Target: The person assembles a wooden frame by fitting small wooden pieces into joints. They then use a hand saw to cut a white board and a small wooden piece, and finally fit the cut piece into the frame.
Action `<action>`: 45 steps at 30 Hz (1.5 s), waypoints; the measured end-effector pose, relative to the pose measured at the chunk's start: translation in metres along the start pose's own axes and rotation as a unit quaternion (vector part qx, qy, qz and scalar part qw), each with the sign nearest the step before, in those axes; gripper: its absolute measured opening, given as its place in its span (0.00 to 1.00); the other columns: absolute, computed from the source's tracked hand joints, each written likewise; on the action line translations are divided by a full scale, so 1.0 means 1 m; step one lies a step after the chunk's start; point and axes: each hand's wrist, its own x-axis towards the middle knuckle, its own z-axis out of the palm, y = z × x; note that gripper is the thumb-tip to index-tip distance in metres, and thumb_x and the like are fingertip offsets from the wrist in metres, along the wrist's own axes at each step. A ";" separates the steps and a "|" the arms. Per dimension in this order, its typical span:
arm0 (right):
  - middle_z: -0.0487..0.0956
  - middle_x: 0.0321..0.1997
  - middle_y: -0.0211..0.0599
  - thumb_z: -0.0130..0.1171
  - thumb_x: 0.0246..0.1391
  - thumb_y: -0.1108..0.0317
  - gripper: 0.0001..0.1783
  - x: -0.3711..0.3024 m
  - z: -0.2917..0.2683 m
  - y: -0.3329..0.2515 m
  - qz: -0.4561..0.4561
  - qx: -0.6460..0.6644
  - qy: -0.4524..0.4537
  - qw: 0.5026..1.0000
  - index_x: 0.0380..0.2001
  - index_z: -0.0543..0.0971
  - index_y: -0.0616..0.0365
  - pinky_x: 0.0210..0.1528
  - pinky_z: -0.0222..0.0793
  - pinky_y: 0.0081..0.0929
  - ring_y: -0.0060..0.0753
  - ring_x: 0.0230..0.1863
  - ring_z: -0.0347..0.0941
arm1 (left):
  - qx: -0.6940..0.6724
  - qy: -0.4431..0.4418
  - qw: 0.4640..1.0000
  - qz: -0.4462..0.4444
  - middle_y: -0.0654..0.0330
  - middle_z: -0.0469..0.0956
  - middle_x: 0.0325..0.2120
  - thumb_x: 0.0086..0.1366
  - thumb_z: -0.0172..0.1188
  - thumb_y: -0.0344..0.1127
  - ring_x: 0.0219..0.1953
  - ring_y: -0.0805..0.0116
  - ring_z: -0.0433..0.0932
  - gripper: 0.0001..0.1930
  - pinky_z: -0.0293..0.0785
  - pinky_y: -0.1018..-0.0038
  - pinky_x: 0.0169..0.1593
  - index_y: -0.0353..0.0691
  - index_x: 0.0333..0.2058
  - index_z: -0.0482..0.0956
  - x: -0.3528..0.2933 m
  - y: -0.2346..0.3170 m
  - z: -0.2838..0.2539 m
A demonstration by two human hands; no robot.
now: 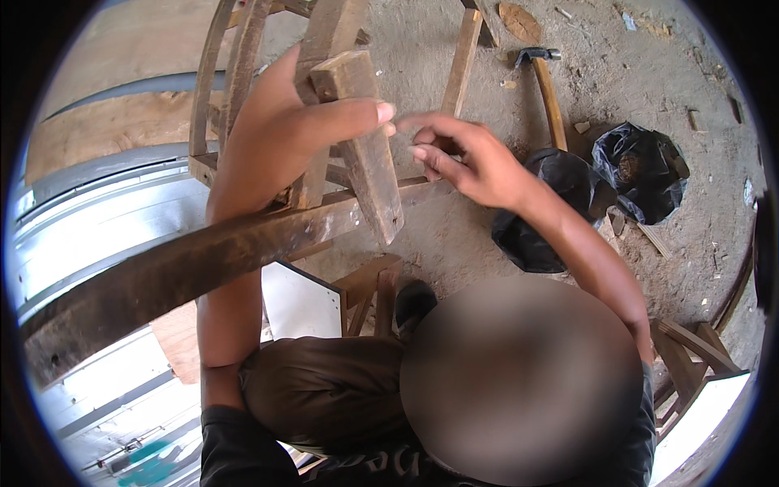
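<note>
My left hand is wrapped round a short wooden block, its thumb across the front. The block lies tilted against an upright of a wooden frame, and the hand may press on both. Just right of the block, my right hand has its thumb and index finger drawn toward each other and its other fingers curled. Anything small between those fingertips is too blurred to make out. Below both hands, a long dark wooden beam of the frame slants across from the lower left.
A claw hammer with a wooden handle lies on the dirt floor, beside two black plastic bags. A dry leaf is further off. White-topped wooden pieces stand near my leg. Metal sheets and boards fill the left.
</note>
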 end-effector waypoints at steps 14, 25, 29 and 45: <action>0.74 0.43 0.47 0.73 0.46 0.68 0.29 -0.037 0.096 -0.004 -0.149 0.017 0.251 0.956 0.50 0.74 0.69 0.38 0.75 0.31 0.38 0.37 0.75 | -0.021 0.010 0.999 -0.044 0.53 0.82 0.32 0.52 0.69 0.29 0.36 0.63 0.84 0.26 0.81 0.70 0.42 0.28 0.49 0.71 0.002 0.005 0.003; 0.75 0.41 0.51 0.74 0.43 0.68 0.28 -0.035 0.102 -0.008 -0.160 -0.046 0.308 0.937 0.45 0.76 0.73 0.40 0.73 0.31 0.42 0.38 0.75 | -0.018 0.005 0.999 -0.037 0.53 0.81 0.31 0.52 0.66 0.29 0.36 0.62 0.84 0.26 0.79 0.70 0.42 0.30 0.50 0.69 0.002 0.005 0.004; 0.75 0.41 0.51 0.74 0.43 0.68 0.27 -0.035 0.104 -0.007 -0.161 -0.045 0.313 0.935 0.45 0.76 0.73 0.41 0.73 0.32 0.43 0.38 0.75 | 0.014 0.004 0.999 -0.048 0.52 0.80 0.30 0.50 0.62 0.32 0.36 0.60 0.83 0.31 0.77 0.68 0.44 0.32 0.54 0.65 0.003 0.006 0.004; 0.75 0.41 0.51 0.73 0.43 0.70 0.27 -0.036 0.104 -0.006 -0.151 -0.059 0.314 0.936 0.46 0.76 0.73 0.42 0.73 0.33 0.43 0.39 0.75 | -0.039 0.019 0.999 -0.024 0.54 0.82 0.31 0.53 0.69 0.29 0.36 0.65 0.84 0.21 0.80 0.72 0.41 0.29 0.45 0.74 0.003 0.002 0.004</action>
